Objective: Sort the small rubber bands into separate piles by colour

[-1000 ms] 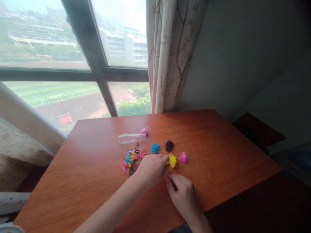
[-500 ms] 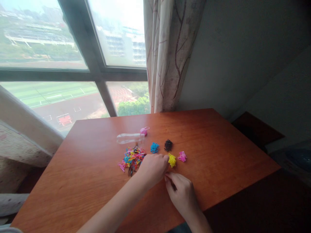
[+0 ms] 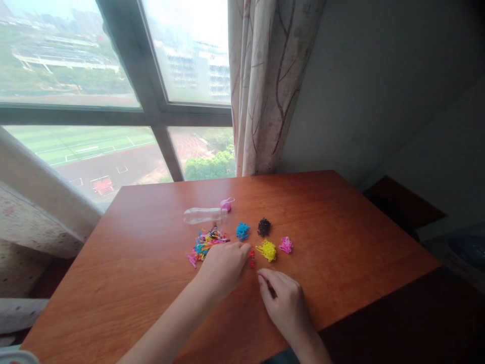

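Note:
My left hand (image 3: 226,264) is closed, its fingers curled beside the red rubber bands (image 3: 252,257) and partly covering a mixed pile of colourful small rubber bands (image 3: 204,244). Whatever it may hold is hidden. Lower on the table, my right hand (image 3: 283,294) has thumb and forefinger pressed together in a pinch; anything between them is too small to make out. Around the hands lie sorted heaps: yellow rubber bands (image 3: 267,251), pink ones (image 3: 286,245), blue ones (image 3: 243,231) and black ones (image 3: 263,227).
Behind the mixed pile a clear plastic bottle (image 3: 200,216) lies on its side, near a pink cap (image 3: 226,204) with a loop. The wooden table (image 3: 341,227) meets a window and curtain (image 3: 261,101) at its far edge. Part of a pale round object (image 3: 17,357) shows at lower left.
My left hand has moved left, away from my right hand and the yellow heap, uncovering the red rubber bands. My right hand has stayed nearly in place. The view has shifted slightly.

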Tool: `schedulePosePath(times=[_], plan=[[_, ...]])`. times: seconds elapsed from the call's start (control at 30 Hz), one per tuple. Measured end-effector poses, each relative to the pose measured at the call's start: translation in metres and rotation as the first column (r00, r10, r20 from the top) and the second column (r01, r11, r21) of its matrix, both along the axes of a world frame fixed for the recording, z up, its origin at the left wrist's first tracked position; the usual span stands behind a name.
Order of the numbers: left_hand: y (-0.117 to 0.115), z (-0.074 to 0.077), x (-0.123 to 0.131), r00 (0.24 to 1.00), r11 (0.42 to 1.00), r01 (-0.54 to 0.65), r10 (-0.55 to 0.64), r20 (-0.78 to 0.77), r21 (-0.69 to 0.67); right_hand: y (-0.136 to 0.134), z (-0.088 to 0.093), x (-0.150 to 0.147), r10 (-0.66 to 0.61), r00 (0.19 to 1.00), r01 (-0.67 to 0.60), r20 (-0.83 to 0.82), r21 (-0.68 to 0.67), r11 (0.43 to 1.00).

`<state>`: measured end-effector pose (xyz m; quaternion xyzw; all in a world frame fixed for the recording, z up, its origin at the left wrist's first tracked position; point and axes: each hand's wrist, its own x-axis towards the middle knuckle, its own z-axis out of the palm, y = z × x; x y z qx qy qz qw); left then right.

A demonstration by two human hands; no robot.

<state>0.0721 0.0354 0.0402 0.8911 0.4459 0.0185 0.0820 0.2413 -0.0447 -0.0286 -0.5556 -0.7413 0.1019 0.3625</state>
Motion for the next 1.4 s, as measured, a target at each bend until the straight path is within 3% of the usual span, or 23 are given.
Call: schedulePosePath(times=[0.3, 0.6, 0.87, 1.13, 1.4], plan=[[-0.011, -0.003, -0.039, 0.996, 0.997, -0.076, 0.075, 0.052, 0.02, 0.004, -0.002, -0.002, -0.125, 0.991, 0.126, 0.05, -0.03, 0.992], [-0.036, -0.03, -0.091, 0.954, 0.963, -0.269, 0.264, 0.141, 0.014, 0.009, 0.006, -0.022, -0.069, 0.998, 0.069, 0.006, -0.057, 0.996], [-0.053, -0.054, -0.092, 0.91, 0.958, -0.288, 0.275, 0.31, -0.005, 0.009, 0.017, -0.064, 0.021, 0.988, 0.013, 0.156, -0.21, 0.978], [-0.051, -0.054, -0.091, 0.904, 0.955, -0.294, 0.294, 0.311, -0.05, 0.02, 0.016, -0.084, -0.043, 0.969, 0.108, 0.242, -0.26, 0.96], [-0.053, -0.054, -0.092, 0.901, 0.954, -0.294, 0.299, 0.316, -0.065, 0.023, 0.011, -0.085, -0.039, 0.976, 0.088, 0.215, -0.225, 0.97]])
